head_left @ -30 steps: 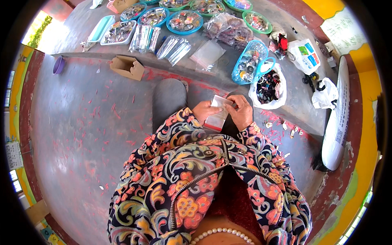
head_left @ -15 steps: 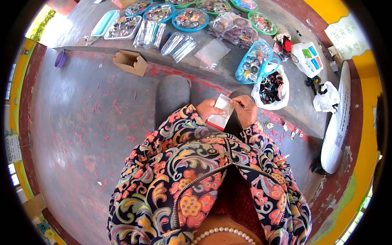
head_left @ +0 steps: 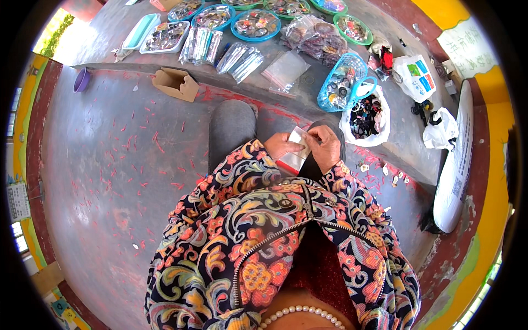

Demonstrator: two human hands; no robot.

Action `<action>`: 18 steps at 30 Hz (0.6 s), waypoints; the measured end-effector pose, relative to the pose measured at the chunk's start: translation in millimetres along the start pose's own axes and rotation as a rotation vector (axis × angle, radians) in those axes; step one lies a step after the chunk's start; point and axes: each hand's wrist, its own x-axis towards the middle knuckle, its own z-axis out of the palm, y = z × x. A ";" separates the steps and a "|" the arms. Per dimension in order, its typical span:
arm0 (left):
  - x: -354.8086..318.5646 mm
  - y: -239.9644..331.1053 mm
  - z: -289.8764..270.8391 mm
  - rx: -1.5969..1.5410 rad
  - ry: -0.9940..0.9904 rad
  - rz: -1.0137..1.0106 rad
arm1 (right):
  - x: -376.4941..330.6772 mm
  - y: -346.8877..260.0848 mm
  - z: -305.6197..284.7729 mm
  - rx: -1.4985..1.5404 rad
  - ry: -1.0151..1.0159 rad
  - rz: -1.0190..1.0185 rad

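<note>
— What did the person have in hand at that moment?

— A small clear plastic bag [head_left: 297,151] with a red strip along its lower edge. Both hands were on it: the left hand [head_left: 280,146] gripped its left side, fingers curled narrow around the edge, and the right hand [head_left: 325,146] pinched its right side from above. The bag hung between the two hands, just over the person's lap, above the grey trouser knees [head_left: 234,129].

— Was anything inside the bag?

— That could not be told; it was too small and partly hidden by the fingers.

— And what lay around the hands?

— Just beyond the right hand sat a white plastic sack [head_left: 366,118] holding dark small items, and beside it, a little farther off, a blue basket [head_left: 342,82] filled with more. Ahead of both hands lay a loose pile of clear bags [head_left: 286,70]. Ahead and to the left of the left hand stood an open cardboard box [head_left: 176,83]. Well ahead, round and oblong trays [head_left: 256,25] of small pieces were lined up in a row. Red scraps [head_left: 159,148] were scattered on the grey floor to the left of the left hand.
</note>
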 end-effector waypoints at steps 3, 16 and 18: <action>-0.4 2.2 1.4 -0.035 0.048 -0.061 | 5.8 9.9 3.2 -0.152 0.112 -0.321; -0.6 2.9 1.2 -0.201 0.078 -0.055 | 3.9 -7.1 -8.9 -0.573 0.073 -0.726; -1.1 3.0 1.3 -0.189 0.089 -0.066 | 4.5 -7.3 -8.1 -0.597 0.075 -0.727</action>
